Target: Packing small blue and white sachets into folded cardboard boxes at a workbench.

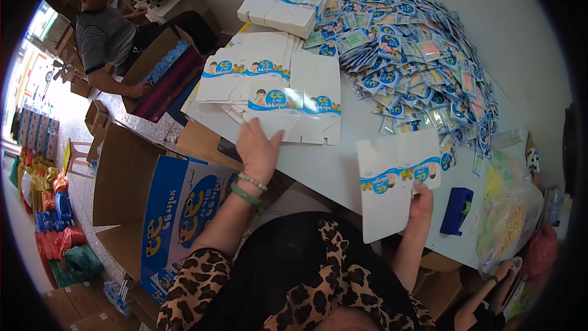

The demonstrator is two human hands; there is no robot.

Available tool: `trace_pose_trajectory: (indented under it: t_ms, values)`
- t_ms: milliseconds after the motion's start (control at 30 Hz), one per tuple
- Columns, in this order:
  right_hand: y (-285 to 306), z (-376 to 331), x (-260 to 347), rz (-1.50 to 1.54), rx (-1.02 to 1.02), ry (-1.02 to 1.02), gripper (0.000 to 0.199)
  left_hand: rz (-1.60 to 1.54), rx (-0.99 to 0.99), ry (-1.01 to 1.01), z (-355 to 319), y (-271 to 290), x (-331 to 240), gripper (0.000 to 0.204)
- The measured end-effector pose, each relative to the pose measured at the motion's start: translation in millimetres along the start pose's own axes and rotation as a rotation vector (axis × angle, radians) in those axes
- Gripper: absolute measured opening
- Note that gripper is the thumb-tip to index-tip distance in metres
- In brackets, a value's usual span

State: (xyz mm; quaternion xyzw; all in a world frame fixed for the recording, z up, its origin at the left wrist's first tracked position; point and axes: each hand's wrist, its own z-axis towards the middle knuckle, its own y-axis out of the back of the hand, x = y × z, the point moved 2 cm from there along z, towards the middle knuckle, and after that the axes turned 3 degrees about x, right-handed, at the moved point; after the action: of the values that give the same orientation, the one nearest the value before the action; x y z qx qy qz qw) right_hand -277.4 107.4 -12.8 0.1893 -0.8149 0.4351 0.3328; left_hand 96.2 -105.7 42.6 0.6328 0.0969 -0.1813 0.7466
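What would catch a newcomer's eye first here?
The big heap of blue-and-white sachets covering the far right of the white table. Next, the flat carton blank held up in the right hand, while the left hand reaches the stack of blanks.

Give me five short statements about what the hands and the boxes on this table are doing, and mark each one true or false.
1. The right hand holds a flat carton blank. True.
2. The left hand grips the blue tape dispenser. False: it reaches, fingers spread, toward the stack of flat cartons; the dispenser stands untouched near the right hand.
3. A heap of small sachets covers the far right part of the table. True.
4. The left wrist is bare. False: it wears a green bangle and a bead bracelet.
5. An open cardboard box stands left of the table. True.
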Motion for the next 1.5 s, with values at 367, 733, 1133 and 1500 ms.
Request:
trace_pose_trajectory:
  t_ms: [367,733,1133,1500]
  values:
    - [14,7,-6,-0.166,0.037,0.098,0.053,-0.257,0.085,0.363,20,-5,45,0.064]
    - [-25,-6,1,-0.339,0.097,0.102,0.05,-1.556,0.048,0.249,30,33,22,0.036]
    - [-162,-45,46,-1.159,-0.043,0.796,0.028,-0.529,0.014,-0.089,25,45,2,0.076]
    - [-225,-15,-45,-1.614,0.439,0.966,0.051,-1.917,1.007,0.101,-32,9,-73,0.053]
